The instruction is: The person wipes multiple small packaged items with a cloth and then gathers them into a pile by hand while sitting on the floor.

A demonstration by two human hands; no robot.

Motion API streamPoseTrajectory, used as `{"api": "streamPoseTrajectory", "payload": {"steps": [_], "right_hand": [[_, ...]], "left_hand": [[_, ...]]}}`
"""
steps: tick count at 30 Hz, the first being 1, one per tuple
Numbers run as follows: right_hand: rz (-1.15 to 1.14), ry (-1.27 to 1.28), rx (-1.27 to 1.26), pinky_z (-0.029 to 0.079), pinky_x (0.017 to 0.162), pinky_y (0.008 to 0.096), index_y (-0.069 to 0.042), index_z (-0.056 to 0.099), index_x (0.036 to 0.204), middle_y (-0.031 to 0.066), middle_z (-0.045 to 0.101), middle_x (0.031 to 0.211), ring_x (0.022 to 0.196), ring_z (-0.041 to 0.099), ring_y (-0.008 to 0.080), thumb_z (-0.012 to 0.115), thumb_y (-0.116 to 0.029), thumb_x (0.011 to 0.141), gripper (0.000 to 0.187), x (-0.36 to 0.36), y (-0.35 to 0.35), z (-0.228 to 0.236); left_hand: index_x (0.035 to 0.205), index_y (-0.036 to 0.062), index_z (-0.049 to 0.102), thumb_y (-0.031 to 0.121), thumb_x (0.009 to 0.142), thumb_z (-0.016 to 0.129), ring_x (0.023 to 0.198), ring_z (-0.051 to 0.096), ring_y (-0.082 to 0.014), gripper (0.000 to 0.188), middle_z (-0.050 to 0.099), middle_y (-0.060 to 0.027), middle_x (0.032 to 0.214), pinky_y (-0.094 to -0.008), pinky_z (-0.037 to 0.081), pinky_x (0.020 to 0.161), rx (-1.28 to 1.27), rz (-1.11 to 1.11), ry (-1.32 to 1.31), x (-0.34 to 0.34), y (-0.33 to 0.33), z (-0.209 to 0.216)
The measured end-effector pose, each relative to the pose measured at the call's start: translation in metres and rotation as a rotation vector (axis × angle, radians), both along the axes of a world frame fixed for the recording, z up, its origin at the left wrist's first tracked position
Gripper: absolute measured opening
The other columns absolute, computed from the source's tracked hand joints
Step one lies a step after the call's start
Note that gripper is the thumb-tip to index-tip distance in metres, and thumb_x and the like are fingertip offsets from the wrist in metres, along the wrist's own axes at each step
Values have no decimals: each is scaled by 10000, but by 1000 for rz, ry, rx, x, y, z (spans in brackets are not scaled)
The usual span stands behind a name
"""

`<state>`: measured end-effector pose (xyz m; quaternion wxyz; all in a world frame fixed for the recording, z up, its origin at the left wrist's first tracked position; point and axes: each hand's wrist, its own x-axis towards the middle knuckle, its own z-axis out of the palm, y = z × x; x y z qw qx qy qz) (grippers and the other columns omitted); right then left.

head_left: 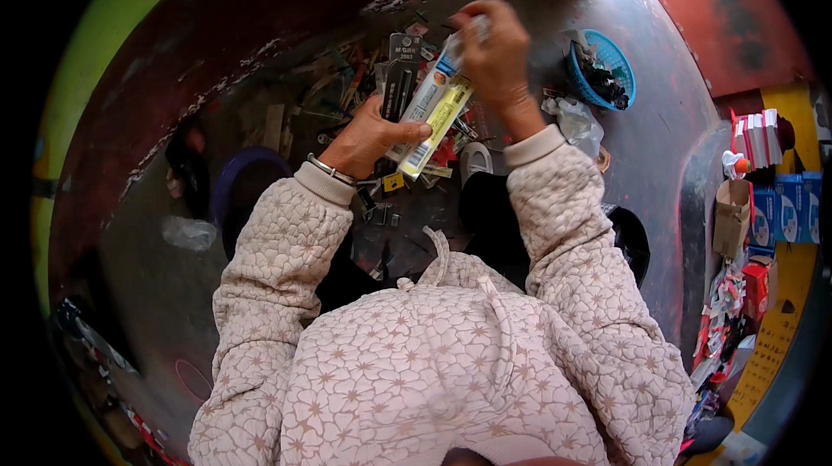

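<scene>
My left hand [374,142] is closed round the lower part of several slim, flat packets, its thumb lying across them. One is a black packet [401,76], another a white-and-blue packet [426,95], and a third a yellow packet [442,123]. At their upper end my right hand [496,45] has its fingers bent together on the top of the white-and-blue packet; what exactly they pinch is partly hidden and slightly blurred. Below the hands, a pile of mixed small items [355,76] is spread on the floor, with a small yellow piece [393,182] near my left wrist.
A blue basket [626,67] holding dark items stands at the right, beside a clear plastic bag [576,123]. Another clear bag [189,233] and a purple round rim [227,180] lie at the left. Boxes [787,206] and goods line the right edge. A wall [173,50] curves behind.
</scene>
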<state>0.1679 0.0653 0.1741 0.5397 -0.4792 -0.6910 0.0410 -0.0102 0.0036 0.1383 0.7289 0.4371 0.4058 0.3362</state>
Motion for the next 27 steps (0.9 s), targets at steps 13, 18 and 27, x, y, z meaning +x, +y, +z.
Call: {"api": "streamPoseTrajectory", "payload": {"steps": [13,18,27], "right_hand": [[138,766,-965,441,488,250,-5,598,836,28,562,649,530,542,122,593,-462,803,458,41,-1,3],[390,605,-1119,458,648,259,0,634,853,68,633,810,710,590,141,694,-333,731,360,-1,-19,-6],[399,763,-965,539,559,247,-19,628,797,69,643,732,601,638,146,701,-188,727,198,45,-3,1]], "left_hand": [[1049,-16,539,85,750,661,741,644,-172,338,640,-130,907,-306,545,646,-212,47,-228,-2,6,3],[1049,-13,537,93,774,642,742,647,-174,313,638,-117,888,-308,548,653,-128,53,-163,-3,4,-3],[1131,-48,485,136,894,468,846,632,-167,301,594,-148,1044,-174,481,499,-497,25,-665,-11,19,-21]]}}
